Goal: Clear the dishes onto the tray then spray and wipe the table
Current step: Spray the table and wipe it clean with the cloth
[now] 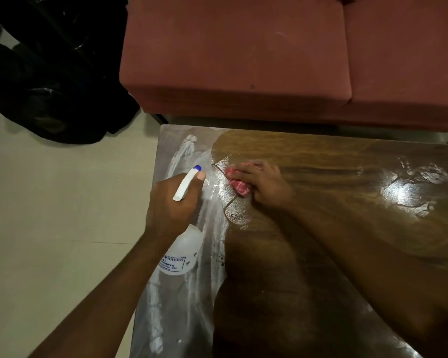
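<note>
Left hand (pixel 171 200) curls its fingers round the neck of the spray bottle (pixel 184 246) over the tabletop's (pixel 347 177) streaky left edge, label half hidden by the wrist, while right hand (pixel 267 187) closes its fingers over a bunched red-and-white cloth (pixel 239 187) on the tabletop, mostly covering it.
</note>
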